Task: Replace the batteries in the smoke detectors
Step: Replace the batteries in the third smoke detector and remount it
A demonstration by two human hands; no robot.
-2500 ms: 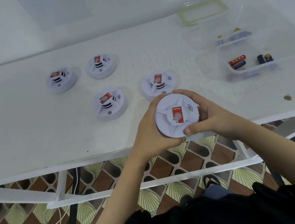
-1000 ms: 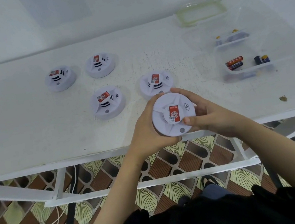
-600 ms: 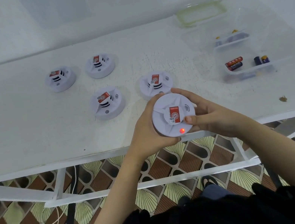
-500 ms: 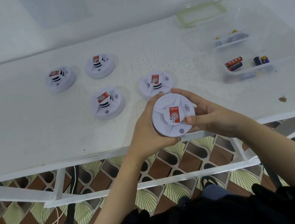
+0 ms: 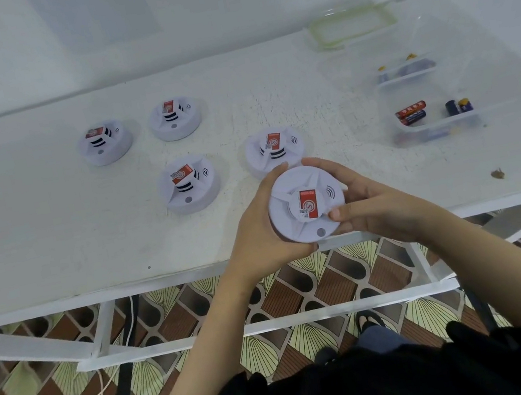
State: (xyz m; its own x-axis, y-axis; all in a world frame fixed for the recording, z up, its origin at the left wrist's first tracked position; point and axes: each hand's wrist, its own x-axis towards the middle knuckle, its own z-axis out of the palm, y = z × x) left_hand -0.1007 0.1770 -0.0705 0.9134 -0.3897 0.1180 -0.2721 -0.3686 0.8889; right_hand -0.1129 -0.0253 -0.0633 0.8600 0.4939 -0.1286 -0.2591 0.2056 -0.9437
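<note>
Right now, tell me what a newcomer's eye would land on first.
First, the white smoke detector with a red label, gripped in the left hand and right hand over the table's near edge. Four more detectors sit behind it, and a clear tub at the right holds loose batteries.

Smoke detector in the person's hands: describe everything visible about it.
The held smoke detector is a round, white, plastic-looking disc with a raised centre hub bearing a red label, ribs running out to the rim, a sound-wave mark to the right and a small grey dot near the lower rim, unlit. Its face is turned toward the camera, over the front edge of the table. The left hand cups its left side and the right hand grips the right, thumb on the face.
</note>
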